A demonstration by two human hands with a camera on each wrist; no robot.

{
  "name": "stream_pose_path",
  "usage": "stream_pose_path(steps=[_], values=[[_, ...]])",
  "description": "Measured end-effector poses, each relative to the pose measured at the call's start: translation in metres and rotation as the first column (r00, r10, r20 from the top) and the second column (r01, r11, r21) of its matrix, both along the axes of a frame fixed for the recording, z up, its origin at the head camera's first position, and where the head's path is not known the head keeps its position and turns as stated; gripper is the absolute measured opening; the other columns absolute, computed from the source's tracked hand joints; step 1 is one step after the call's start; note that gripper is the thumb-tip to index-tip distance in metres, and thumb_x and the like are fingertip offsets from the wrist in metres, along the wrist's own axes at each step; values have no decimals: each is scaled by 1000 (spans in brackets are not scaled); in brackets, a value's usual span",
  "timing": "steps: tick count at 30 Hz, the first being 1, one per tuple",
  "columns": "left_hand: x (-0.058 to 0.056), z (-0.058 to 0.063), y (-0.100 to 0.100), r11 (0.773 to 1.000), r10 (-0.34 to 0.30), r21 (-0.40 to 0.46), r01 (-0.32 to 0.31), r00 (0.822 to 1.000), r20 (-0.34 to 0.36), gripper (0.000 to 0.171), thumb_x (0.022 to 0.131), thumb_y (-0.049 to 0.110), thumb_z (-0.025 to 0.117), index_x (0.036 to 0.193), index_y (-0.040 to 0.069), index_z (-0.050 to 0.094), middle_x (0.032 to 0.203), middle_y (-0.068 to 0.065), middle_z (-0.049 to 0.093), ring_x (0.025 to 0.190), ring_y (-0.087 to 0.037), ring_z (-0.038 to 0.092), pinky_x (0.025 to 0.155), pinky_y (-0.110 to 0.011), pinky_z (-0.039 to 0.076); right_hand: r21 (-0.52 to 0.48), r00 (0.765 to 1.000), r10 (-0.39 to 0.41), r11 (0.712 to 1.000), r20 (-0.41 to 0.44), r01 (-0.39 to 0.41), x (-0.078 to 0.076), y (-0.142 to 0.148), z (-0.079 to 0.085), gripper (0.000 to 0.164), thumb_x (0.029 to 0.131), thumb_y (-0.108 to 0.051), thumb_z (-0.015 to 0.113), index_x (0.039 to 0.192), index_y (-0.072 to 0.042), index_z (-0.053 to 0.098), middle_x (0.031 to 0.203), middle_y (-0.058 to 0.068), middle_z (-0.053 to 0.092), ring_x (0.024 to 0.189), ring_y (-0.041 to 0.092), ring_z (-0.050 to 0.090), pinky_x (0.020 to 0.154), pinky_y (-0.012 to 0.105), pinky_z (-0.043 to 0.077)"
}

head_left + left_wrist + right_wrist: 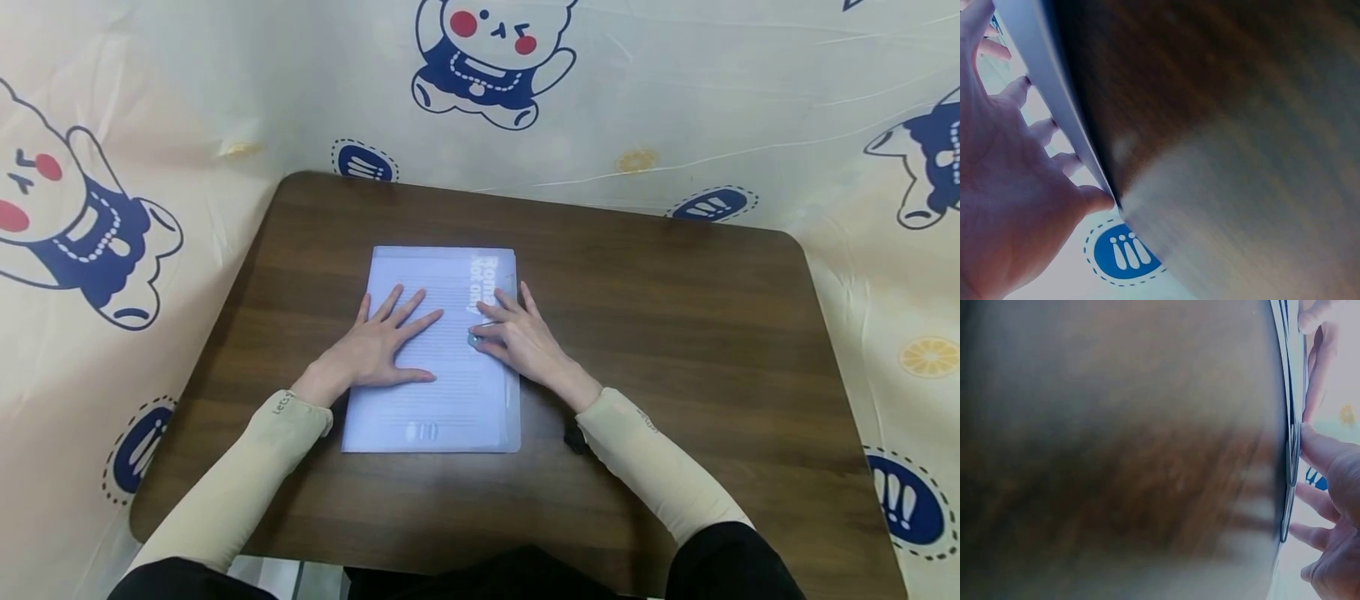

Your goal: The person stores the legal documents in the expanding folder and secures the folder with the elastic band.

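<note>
A pale blue-lilac document folder (427,417) lies flat on the table, lined paper showing through its cover and white lettering near its upper right. My left hand (378,342) rests on its left half, fingers spread and straight. On the right half, my right hand (528,342) holds a small teal piece (475,339) between thumb and index finger against the cover; the other fingers extend upward. What this piece is cannot be made out. The left wrist view shows the left hand (1016,169) by the folder's edge; in the right wrist view the right hand's fingers (1319,447) touch the folder.
Brown wood-grain table (675,333) spreads out around the folder. A small dark object (575,436) sits beside the right sleeve. Behind and at both sides hangs a pale sheet (712,83) printed with cartoon figures, touching the table's far edge.
</note>
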State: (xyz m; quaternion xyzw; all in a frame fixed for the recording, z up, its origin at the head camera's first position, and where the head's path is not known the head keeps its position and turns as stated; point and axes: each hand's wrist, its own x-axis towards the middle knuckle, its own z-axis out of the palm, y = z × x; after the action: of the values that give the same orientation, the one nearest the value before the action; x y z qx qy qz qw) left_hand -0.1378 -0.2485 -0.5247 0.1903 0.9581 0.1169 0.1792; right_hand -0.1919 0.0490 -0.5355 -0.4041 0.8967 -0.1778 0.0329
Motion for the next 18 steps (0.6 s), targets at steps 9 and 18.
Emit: stream_pose_path(steps=[9,18], values=[[-1,0,1,1000,2,2,-2,1000,4,107,89,79,70,176,37,24,188,-5,1,173,-44,-8,131,-81,-7,-30,998,-15,999,67,17,-3,4,-2,35,102,-35,80,130,-15,82,160,10,62,164,42,39,135,74,11],[-2,-1,1,1000,1,-3,-1,1000,-2,106,90,79,69,176,37,23,188,-6,2,173,-45,-8,130,-81,-6,-59,989,-2,998,148,11,-10,3,3,37,98,-32,84,127,-9,83,157,14,64,162,44,40,137,72,8]])
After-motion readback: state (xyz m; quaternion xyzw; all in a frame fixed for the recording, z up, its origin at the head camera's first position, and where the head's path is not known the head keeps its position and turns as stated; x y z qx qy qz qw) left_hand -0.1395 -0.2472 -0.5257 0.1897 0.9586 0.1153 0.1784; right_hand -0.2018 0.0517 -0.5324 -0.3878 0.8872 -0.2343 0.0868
